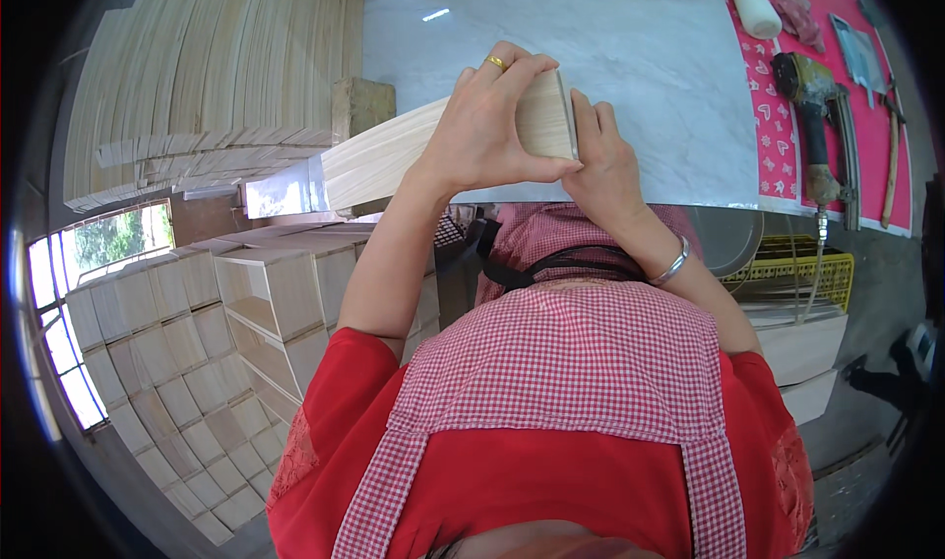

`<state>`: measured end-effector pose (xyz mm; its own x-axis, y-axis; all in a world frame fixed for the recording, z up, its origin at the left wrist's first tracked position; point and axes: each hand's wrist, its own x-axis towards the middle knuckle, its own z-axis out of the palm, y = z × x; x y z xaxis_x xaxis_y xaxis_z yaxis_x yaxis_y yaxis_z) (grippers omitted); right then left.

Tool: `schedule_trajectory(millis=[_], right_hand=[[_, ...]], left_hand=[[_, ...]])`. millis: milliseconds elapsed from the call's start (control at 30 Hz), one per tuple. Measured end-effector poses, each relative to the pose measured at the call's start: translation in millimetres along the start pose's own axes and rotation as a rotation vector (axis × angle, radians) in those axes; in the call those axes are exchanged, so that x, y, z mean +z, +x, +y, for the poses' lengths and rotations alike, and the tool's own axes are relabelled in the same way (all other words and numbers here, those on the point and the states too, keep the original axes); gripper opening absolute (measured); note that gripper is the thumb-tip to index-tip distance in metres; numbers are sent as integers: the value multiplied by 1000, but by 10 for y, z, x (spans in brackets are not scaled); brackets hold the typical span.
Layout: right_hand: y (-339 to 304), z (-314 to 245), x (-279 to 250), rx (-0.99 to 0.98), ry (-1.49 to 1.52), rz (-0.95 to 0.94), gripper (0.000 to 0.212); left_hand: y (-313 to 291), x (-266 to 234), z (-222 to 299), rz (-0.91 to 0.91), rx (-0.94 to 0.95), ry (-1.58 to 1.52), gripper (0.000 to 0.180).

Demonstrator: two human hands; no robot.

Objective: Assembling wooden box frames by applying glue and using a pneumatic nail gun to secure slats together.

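Held pale wooden piece (394, 151) in left hand (482, 131); touched end with right hand (608, 165), unclear whether gripping.
Ran lengthwise left to right, right end farther away.

Wooden piece (384, 155), upper centre of the frame: pale cream, straight tan grain; end edge dark grey. Tabletop (660, 57), top centre: white with grey marbling. Ring (496, 63): gold. Bracelet (683, 261), right of centre: silver. Stacked boards (217, 57), upper left: cream to light tan. Cloth (773, 126), upper right: bright pink, white heart motifs along its strip. Bottle (754, 10): white. Basket (839, 274), right: yellow. Apron (561, 372), lower centre: red-and-white check. Shirt (551, 475): solid red.
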<state>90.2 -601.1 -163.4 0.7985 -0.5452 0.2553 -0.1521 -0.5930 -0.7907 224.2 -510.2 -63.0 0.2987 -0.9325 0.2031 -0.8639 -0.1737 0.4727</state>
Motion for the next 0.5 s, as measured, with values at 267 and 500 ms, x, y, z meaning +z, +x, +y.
schedule_trajectory(millis=[267,500], right_hand=[[-15,-22,8,-33,-61,-35,69],[28,10,24,-56,-35,-22,67]], left_hand=[[-32,5,-28,-19,-14,-9,86],[0,-7,-67,-18,-14,-9,84]])
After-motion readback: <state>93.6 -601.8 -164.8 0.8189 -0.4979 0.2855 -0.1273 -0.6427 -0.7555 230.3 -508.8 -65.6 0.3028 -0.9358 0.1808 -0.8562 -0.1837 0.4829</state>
